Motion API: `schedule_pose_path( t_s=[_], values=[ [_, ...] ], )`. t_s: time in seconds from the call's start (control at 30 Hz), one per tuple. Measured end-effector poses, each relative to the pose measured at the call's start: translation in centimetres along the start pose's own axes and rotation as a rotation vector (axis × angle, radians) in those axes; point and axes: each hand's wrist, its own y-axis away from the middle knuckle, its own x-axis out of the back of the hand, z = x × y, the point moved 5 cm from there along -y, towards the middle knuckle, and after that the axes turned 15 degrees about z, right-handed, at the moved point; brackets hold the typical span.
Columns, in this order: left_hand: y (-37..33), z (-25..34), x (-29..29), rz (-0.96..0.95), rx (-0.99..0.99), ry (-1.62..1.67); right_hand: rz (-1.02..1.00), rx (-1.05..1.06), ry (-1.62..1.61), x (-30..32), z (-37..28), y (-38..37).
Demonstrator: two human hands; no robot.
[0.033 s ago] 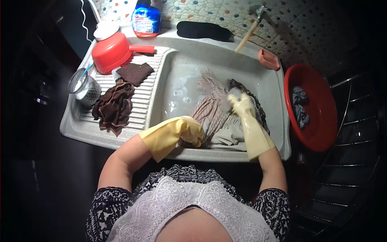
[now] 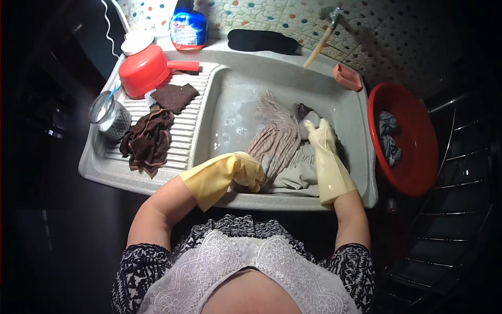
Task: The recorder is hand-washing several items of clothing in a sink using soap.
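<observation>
My left hand [image 2: 248, 171], in a yellow rubber glove, is closed on the near end of a wet striped garment [image 2: 277, 144] at the front of the basin. A paler rubber glove covers my right hand [image 2: 320, 132]. Its fingers are curled round something whitish [image 2: 308, 118] whose kind I cannot make out, over the far right part of the laundry. Dark patterned cloth [image 2: 302, 109] shows just beyond that hand. Between my hands lies a light grey-green cloth [image 2: 298, 177]. All this lies in the grey sink [image 2: 251, 70], with cloudy, sudsy water left of the laundry.
On the ribbed drainboard [image 2: 183, 133] are a red dipper [image 2: 142, 71], a brown scrub cloth [image 2: 177, 98], a crumpled brown cloth [image 2: 149, 138] and a glass jar [image 2: 111, 118]. Behind stand a blue bottle [image 2: 188, 30] and tap [image 2: 333, 18]. A red basin [image 2: 415, 141] sits right.
My right hand has shifted slightly right over the laundry, with the whitish thing in it. My left hand keeps its place and hold.
</observation>
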Motion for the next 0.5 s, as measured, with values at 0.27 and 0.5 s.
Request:
schedule_pose_path(
  t_s=[0.27, 0.5],
  values=[
    [-1.8, -2.5, 2.3, 0.35, 0.506, -0.027, 0.16, -0.326, -0.559, 1.8, 3.2, -1.6],
    [-8.3, -2.5, 0.0, 0.686, 0.392, -0.354, 0.149, -0.399, -0.719, 0.5, 5.2, -3.2]
  ],
)
